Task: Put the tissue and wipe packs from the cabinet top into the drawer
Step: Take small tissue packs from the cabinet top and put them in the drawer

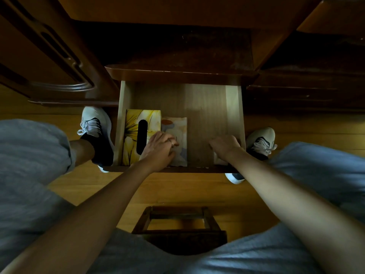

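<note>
Down in the drawer [205, 107], left hand [159, 148] lies palm-down on the patterned pack [176, 127], fingers [169, 140] spread loosely over its near half w/ a ring on one; it presses rather than grips, no clench. That pack lies flat on the drawer floor, touching the right side of the yellow box [138, 123], which sits in the near-left corner against the left wall, its dark oval slot facing up. Right hand [225, 146] is at the near-right corner, knuckles up, fingers curled down over a pale pack [219, 160]; only a small pale bit shows under the wrist, so can't tell if it's gripped or just covered. Middle and back of the drawer floor are bare wood. Drawer is pulled out from under the dark cabinet top [177, 69]. Outside it, a shoe [92, 123] on the left side, another shoe [261, 141] on the right, both on a wood floor [187, 186]. Nearer the camera, a dark wooden stool [179, 220] stands between the knees, grey shorts [29, 155] on both sides.
</note>
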The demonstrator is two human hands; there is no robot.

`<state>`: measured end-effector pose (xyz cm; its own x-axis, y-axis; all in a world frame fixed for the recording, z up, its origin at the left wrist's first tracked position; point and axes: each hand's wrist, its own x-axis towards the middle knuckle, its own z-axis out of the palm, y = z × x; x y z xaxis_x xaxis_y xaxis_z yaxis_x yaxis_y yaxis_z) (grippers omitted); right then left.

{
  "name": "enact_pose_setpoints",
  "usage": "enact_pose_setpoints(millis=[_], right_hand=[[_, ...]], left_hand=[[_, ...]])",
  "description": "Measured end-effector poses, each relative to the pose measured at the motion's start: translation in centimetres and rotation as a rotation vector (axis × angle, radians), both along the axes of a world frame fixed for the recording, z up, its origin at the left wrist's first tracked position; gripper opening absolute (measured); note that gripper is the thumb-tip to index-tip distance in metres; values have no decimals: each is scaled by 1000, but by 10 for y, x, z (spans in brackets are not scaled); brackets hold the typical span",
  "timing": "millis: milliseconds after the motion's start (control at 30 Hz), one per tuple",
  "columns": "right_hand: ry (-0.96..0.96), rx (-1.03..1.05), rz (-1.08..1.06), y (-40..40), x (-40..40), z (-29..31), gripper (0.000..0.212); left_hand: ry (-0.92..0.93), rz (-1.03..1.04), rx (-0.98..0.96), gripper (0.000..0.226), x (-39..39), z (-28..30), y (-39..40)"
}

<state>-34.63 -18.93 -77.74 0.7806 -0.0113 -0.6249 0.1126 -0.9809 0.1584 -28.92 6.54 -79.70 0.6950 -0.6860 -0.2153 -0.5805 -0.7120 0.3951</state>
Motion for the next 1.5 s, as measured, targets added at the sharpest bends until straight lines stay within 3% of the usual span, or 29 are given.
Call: enact_pose_setpoints(millis=[100, 200, 333, 400, 533, 700, 800, 900, 1033, 1167, 1233, 1367, 1500], right_hand=[[34, -31, 0, -1, -1, 3, 16], [46, 18, -31, -6, 0, 10, 22], [-1, 303, -240, -18, 6, 35, 32], [-77, 485, -378, -22, 17, 65, 31], [-365, 775, -480, -23, 47, 155, 27], [-836, 985, -327, -21, 82, 305, 27], [-1140, 1005, -178, -26, 107, 391, 27], [-1328, 920, -99, -40, 148, 450, 23], [-1201, 769, -230, -63, 217, 476, 32], [-1002, 535, -253, -66, 280, 467, 54], [-947, 474, -228, -55, 313, 463, 61], [-819, 383, -170, -31, 357, 448, 54], [-904, 425, -139, -22, 349, 452, 28]], left_hand=[[-4, -8, 10, 38, 1, 0, 0], [-6, -16, 27, 37, 0, 4, -1], [62, -6, 15, 37, 8, 24, -4], [4, 9, -36, 38, 26, 50, -10], [-259, -7, -146, 40, 74, 140, -24], [-660, -51, -442, 36, 118, 292, -39], [-907, -81, -648, 30, 143, 381, -47], [-1080, -40, -726, 25, 175, 450, -59], [-1039, 153, -545, 35, 232, 498, -80], [-675, 273, -175, 63, 295, 485, -87], [-503, 314, -138, 64, 319, 470, -87], [-685, 321, -95, 66, 336, 463, -92], [-722, 326, -23, 74, 328, 467, -90]])
